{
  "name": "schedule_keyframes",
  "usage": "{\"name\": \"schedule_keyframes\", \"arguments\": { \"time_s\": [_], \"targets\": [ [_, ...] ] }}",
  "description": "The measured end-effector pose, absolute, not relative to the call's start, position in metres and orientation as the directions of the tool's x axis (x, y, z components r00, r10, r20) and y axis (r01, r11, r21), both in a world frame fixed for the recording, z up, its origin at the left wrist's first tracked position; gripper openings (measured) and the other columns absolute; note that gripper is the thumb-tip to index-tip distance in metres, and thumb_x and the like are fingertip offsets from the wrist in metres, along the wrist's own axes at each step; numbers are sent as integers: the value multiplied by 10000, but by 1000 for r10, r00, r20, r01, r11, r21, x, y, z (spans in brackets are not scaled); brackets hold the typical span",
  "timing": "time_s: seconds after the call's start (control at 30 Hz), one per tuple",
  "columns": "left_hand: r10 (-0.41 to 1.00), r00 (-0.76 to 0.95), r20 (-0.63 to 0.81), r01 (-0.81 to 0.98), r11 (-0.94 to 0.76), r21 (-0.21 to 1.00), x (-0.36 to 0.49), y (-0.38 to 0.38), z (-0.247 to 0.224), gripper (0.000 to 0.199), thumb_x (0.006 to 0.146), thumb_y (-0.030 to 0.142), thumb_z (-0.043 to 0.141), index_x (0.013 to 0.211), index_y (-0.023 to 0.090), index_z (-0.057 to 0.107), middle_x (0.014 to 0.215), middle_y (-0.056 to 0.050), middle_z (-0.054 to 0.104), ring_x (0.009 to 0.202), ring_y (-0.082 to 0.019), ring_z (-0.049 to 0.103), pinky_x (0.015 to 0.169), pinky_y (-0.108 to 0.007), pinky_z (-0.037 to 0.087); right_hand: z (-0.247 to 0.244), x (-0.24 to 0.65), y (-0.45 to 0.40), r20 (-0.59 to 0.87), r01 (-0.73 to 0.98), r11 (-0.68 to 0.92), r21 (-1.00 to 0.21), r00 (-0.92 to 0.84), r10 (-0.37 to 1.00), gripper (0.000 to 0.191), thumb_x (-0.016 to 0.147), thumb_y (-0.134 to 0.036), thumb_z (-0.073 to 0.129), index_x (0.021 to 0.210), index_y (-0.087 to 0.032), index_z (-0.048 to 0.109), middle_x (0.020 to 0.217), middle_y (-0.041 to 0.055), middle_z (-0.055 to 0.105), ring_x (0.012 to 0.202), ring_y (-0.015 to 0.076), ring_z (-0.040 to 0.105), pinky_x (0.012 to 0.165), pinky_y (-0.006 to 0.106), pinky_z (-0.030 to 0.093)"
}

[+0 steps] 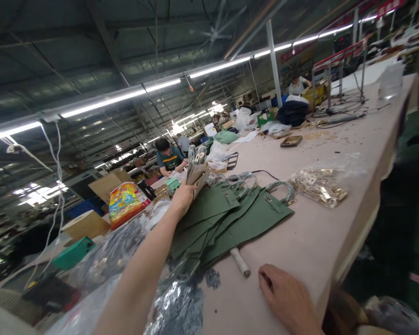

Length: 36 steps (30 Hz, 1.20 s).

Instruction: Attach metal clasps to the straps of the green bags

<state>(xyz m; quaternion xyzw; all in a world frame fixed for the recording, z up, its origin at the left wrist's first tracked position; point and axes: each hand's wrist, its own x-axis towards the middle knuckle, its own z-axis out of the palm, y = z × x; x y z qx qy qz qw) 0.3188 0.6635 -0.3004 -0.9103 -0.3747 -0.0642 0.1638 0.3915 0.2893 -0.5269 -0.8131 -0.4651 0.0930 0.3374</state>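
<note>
My left hand (184, 199) reaches forward and is closed around a folded brown bag piece (194, 174) with plastic-wrapped handles and gold-coloured hardware at its top. Just below and to the right lies a stack of dark green bags (226, 218), fanned out, their wrapped handles pointing away from me. My right hand (282, 292) rests at the near table edge, fingers loosely curled, with nothing visible in them. A pale tool handle (240, 262) sticks out from under the green bags, a little to the left of that hand and apart from it.
A plastic bag of gold hardware (319, 186) lies right of the stack. Silvery plastic sheets (178, 307) cover the near left. Beyond are a small tray (291, 141), a colourful packet (126, 203) and a tape roll (86, 225). A co-worker (169, 156) works across the table.
</note>
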Motion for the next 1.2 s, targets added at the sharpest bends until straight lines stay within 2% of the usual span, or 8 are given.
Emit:
{"name": "schedule_keyframes", "arguments": {
  "time_s": [0.17, 0.3, 0.4, 0.5, 0.7, 0.97, 1.07, 1.2],
  "targets": [
    [610, 775, 165, 624, -699, -349, 335, 630, -344, 480, 958, 127, 378, 1316, 256, 670, 1664, -88, 346, 1036, -271, 704, 916, -440, 598, -524, 389, 288, 173, 697, -327, -639, 544, 821, 273, 1010, -273, 403, 963, -269, 672, 918, 8, 737, 855, 210, 702, 737, 330, 407],
    [573, 813, 104, 561, -723, -403, 339, 599, -381, 435, 899, 221, 535, 1316, 215, 660, 1735, -78, 199, 1165, -353, 629, 892, -482, 611, -520, 387, 287, 167, 694, -336, -637, 549, 819, 276, 1020, -280, 389, 959, -275, 658, 927, -4, 728, 874, 214, 700, 752, 337, 408],
    [559, 824, 91, 540, -727, -425, 336, 588, -392, 514, 831, 314, 663, 1329, 187, 642, 1755, -78, 118, 1228, -399, 568, 918, -500, 604, -521, 387, 286, 155, 694, -340, -635, 546, 824, 268, 1023, -290, 394, 959, -281, 654, 923, -8, 724, 875, 213, 700, 749, 335, 404],
    [561, 823, 91, 539, -719, -439, 334, 590, -392, 571, 833, 356, 687, 1370, 181, 606, 1758, -92, 93, 1214, -405, 576, 902, -508, 611, -522, 387, 285, 151, 699, -345, -626, 542, 826, 263, 1025, -304, 398, 967, -286, 654, 924, -8, 727, 869, 217, 701, 742, 335, 402],
    [594, 799, 88, 569, -702, -427, 334, 604, -382, 500, 989, 170, 393, 1460, 251, 540, 1724, -137, 202, 1104, -298, 685, 893, -471, 618, -519, 387, 285, 186, 696, -334, -635, 558, 809, 270, 1015, -297, 414, 949, -280, 676, 895, 1, 740, 825, 208, 705, 706, 323, 409],
    [622, 755, 208, 654, -690, -310, 313, 652, -321, 456, 988, 158, 427, 1427, 217, 538, 1530, -145, 483, 1152, -283, 679, 1033, -413, 553, -534, 387, 289, 160, 677, -322, -661, 547, 822, 306, 1003, -367, 404, 991, -317, 705, 940, 0, 750, 861, 234, 714, 752, 351, 468],
    [620, 748, 237, 664, -703, -257, 305, 670, -303, 565, 973, 132, 466, 1530, 219, 422, 1501, -144, 520, 1228, -288, 637, 1059, -377, 529, -534, 390, 296, 119, 567, -272, -778, 557, 822, 314, 976, -468, 456, 995, -304, 724, 938, 13, 761, 858, 238, 710, 767, 346, 501],
    [598, 762, 248, 645, -734, -212, 301, 683, -294, 848, 923, 64, 485, 1651, 357, 163, 1689, -106, 302, 1257, -298, 640, 1049, -380, 547, -508, 396, 344, 30, 146, -54, -988, 519, 854, 450, 917, -598, 552, 1087, -218, 725, 935, 62, 766, 814, 224, 693, 748, 328, 542]
  ]
}}
